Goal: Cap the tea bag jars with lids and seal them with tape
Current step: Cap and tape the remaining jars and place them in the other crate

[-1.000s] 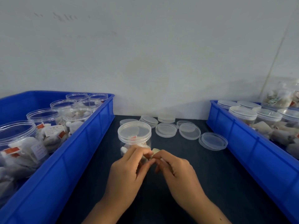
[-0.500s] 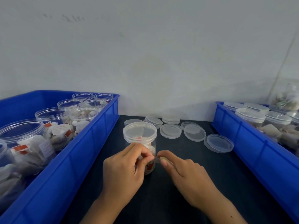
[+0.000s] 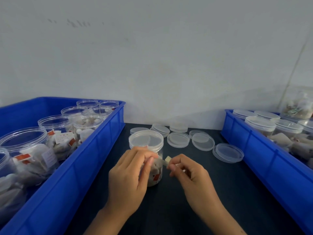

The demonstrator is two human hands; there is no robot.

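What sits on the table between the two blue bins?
Head view: the capped jar, held by both hands, with loose clear lids behind on the dark table.

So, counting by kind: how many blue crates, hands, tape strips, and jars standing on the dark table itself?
Blue crates: 2, left crate and right crate
Hands: 2, left hand and right hand
Capped jar on the table: 1
Tape strip: 1
Total: 6

jar: clear plastic jar [image 3: 156, 173] of tea bags, upright mid-table
lid: translucent lid [image 3: 146, 139] seated on top
tape: pale strip [image 3: 166, 160] stretched off the jar's right side
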